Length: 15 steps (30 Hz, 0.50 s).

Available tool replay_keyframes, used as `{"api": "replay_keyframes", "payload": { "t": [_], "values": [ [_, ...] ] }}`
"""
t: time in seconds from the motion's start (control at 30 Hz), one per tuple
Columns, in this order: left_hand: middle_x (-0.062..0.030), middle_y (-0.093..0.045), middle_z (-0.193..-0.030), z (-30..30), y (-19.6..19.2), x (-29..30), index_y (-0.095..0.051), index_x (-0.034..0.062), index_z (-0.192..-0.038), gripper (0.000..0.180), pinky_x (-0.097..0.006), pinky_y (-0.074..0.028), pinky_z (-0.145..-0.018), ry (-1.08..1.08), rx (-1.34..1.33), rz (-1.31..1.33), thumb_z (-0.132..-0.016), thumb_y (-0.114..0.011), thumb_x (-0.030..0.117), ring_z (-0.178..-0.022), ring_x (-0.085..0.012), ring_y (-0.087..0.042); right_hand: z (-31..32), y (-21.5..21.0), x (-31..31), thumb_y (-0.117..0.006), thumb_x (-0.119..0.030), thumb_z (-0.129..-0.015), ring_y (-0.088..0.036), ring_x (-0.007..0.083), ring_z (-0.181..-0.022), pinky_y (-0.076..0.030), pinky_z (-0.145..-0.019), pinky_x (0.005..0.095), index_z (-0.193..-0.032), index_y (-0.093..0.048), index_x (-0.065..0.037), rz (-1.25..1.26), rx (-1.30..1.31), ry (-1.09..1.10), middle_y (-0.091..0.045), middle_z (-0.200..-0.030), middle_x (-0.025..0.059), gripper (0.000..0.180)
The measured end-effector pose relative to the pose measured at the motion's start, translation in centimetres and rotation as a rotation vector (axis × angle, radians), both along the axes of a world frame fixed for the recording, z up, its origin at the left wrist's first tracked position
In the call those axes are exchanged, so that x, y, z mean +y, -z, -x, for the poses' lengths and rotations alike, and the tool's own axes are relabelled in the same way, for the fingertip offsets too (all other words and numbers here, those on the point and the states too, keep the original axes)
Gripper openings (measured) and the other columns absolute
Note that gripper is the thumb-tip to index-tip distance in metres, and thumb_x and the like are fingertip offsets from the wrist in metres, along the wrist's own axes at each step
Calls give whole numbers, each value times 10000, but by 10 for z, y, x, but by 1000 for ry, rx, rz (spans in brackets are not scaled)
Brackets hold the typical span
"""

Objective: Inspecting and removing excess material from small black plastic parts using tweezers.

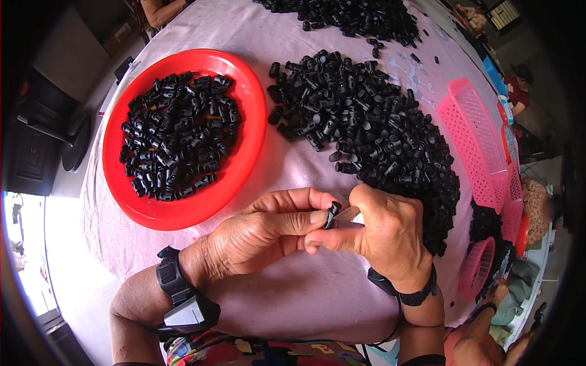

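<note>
Between the thumb and fingers of my left hand (262, 226) is a small black plastic part (332, 214), pinched at the middle of the view. My right hand (390, 229) is closed on a small knife (348, 213), whose short flat blade meets the part. Most of its handle is hidden in my fingers. Just beyond my hands spreads a large pile of similar black plastic parts (390, 131). To the left, a round red tray (244, 174) holds many more black parts with openings in their sides.
A second black heap (348, 18) lies at the far edge of the pink cloth (293, 168). Pink perforated baskets (473, 140) stand at the right, with a smaller pink basket (477, 268) nearer. Other people sit at the right and far left.
</note>
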<state>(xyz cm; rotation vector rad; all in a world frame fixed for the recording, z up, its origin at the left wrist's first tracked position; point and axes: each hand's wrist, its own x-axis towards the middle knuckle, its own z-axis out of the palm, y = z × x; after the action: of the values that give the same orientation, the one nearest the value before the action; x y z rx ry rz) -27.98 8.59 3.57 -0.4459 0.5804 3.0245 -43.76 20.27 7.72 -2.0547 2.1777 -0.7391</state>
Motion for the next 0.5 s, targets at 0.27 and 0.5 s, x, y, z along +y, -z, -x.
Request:
{"api": "replay_keyframes", "payload": {
  "t": [0.27, 0.5],
  "values": [
    [-53, -653, -1051, 0, -1, 1, -566, 64, -1143, 244, -252, -511, -748, -31, -49, 39, -905, -608, 93, -839, -122, -630, -1, -1, -1, -796, -515, -626, -631, 233, -499, -489, -445, 316, -645, -456, -60, 4, 11, -7, -609, -564, 72, 568],
    [-51, -653, -1045, 0, 0, 1, -567, 60, -1138, 240, -253, -505, -758, -22, -40, 30, -904, -610, 93, -838, -124, -629, -1, 0, 0, -805, -515, -615, -629, 227, -496, -489, -445, 313, -648, -458, -60, 20, -12, 9, -604, -561, 78, 573]
  ]
}}
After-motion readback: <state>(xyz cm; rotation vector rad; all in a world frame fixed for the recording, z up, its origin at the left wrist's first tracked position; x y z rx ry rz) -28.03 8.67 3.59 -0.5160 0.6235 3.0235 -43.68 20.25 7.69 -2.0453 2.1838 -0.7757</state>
